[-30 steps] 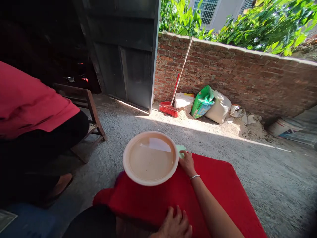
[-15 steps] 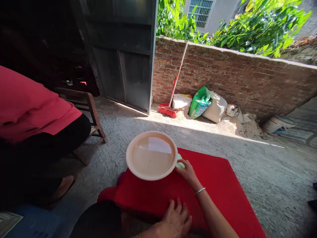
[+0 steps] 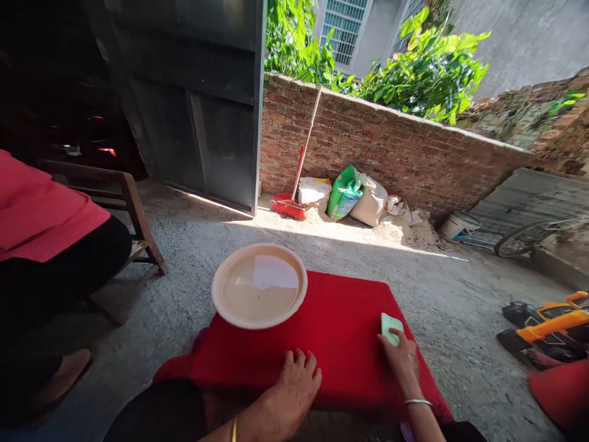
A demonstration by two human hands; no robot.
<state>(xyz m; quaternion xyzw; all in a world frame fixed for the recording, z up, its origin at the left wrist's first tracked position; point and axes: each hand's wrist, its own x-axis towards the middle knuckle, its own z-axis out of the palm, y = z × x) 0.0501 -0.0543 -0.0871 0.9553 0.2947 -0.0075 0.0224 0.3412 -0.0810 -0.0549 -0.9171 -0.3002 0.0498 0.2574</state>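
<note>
My right hand (image 3: 401, 357), with a silver bangle at the wrist, grips a flat, pale green rectangular object (image 3: 391, 327) with rounded corners near the right side of the red-covered table (image 3: 345, 344). I cannot make out exactly what this object is. My left hand (image 3: 299, 383), below a yellow bangle, lies at the table's near edge with its fingers apart and nothing in them. A wide beige basin (image 3: 221, 301) of water stands at the table's far left corner, away from both hands. Small dark specks show in the water.
At left, a person in a red top (image 3: 41, 209) sits on a wooden chair (image 3: 138, 215). A broom (image 3: 289, 210) and sacks (image 3: 370, 199) lie by the brick wall (image 3: 405, 141). An orange and black ride-on toy (image 3: 552, 325) stands at right, near another person's red clothing (image 3: 556, 393).
My right hand has moved right from beside the basin, carrying the pale green object across the table. My left hand stays at the near edge. The view has turned right.
</note>
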